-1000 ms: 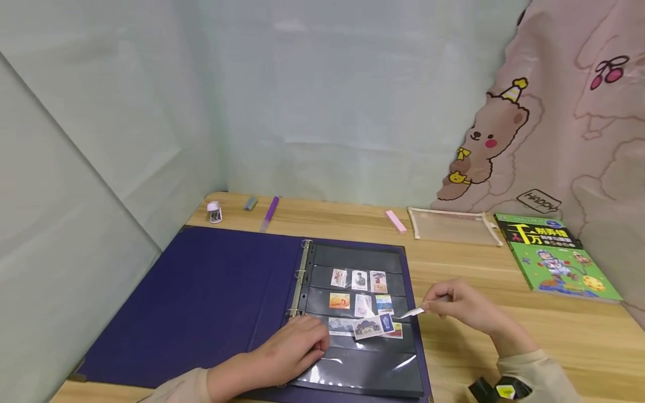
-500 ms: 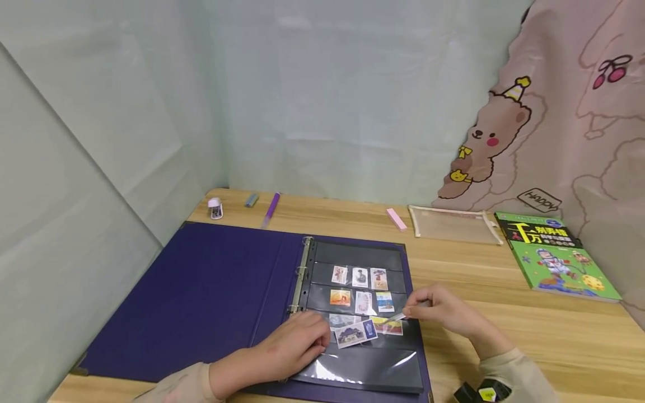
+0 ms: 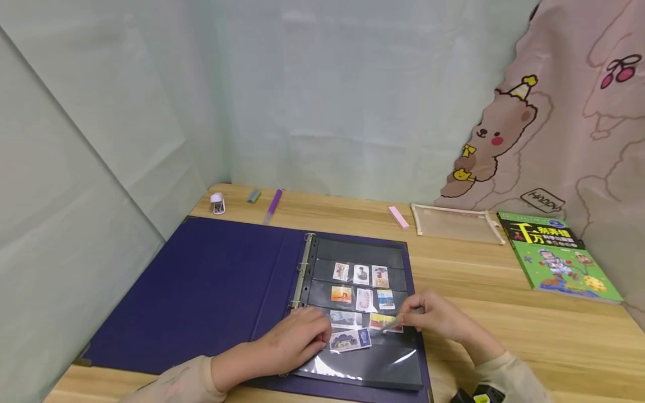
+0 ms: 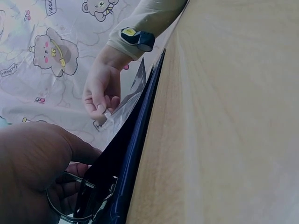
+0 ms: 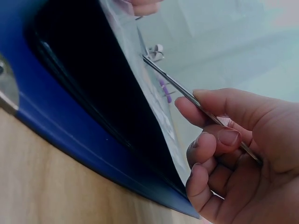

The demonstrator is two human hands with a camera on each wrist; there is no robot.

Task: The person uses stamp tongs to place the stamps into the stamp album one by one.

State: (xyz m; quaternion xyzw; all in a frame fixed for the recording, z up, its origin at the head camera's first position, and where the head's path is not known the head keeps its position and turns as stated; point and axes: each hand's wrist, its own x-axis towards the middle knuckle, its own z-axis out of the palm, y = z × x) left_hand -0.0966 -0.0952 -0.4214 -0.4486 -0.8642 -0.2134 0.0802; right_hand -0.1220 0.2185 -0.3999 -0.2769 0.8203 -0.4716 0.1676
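A ring-bound stamp album (image 3: 221, 280) lies spread flat, with a black pocket page (image 3: 368, 366) on its right side. Several stamps sit in rows on that page. My left hand (image 3: 289, 344) rests on the page's left edge by the rings, fingers loosely curled; in the left wrist view a metal ring (image 4: 70, 217) crosses in front of its fingers. My right hand (image 3: 430, 316) holds slim metal tweezers (image 5: 180, 88) between thumb and fingers. Their tips are close to the right end of a tilted building stamp (image 3: 347, 340), just below the third row. Whether they touch it I cannot tell.
Along the back of the wooden table lie a small white-topped item (image 3: 218, 203), a grey-green block (image 3: 253, 196), a purple pen (image 3: 274, 205) and a pink bar (image 3: 398, 217). Farther right are a mesh zip pouch (image 3: 457, 224) and a green book (image 3: 559, 257).
My right hand has moved left over the page with the tweezers. The building stamp has shifted left and slightly down, and lies less tilted. My left hand has stayed by the rings.
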